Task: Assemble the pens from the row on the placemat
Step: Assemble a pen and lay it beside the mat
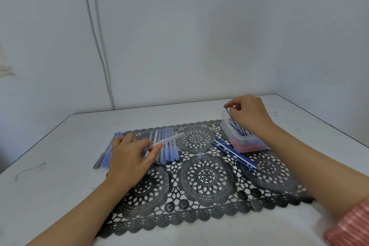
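Observation:
A black lace placemat [205, 175] lies on the white table. On its far left stands a row of pale blue pens [168, 146]. My left hand [129, 158] holds a clear pen barrel [167, 140] just above that row, its tip pointing right. My right hand [249, 116] pinches the top of a blue refill [229, 117] that slants up out of a clear plastic tub [242, 140] at the mat's far right. More blue refills stand in the tub. A small pale cap [199, 155] sits near the mat's middle.
Several blue refills [235, 155] lie loose on the mat in front of the tub. More pens [106, 156] lie off the mat's left edge on the table [50, 185]. A wall with a cable [97, 46] rises right behind the table.

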The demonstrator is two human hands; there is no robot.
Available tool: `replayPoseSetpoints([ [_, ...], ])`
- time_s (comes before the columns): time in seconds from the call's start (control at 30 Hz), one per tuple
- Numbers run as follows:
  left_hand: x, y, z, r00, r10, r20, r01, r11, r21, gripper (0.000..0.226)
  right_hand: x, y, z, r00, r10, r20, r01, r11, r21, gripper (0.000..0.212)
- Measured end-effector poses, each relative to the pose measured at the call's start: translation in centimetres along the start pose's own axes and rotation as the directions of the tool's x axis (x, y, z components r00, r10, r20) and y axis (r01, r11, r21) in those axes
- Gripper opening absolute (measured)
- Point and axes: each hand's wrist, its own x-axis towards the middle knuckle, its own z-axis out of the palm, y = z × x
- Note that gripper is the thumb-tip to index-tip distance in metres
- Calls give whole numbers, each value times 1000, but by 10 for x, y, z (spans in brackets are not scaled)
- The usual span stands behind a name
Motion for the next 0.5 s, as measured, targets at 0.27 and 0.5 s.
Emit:
replayPoseSetpoints([
  [0.27,0,1,0,1000,7,-7,-6,1000,10,66,13,30,9,968,229,101,-203,955,-216,12],
  [0.5,0,3,1,1000,7,-5,-7,1000,10,64,7,24,12,964,244,109,-194,919,-342,19],
])
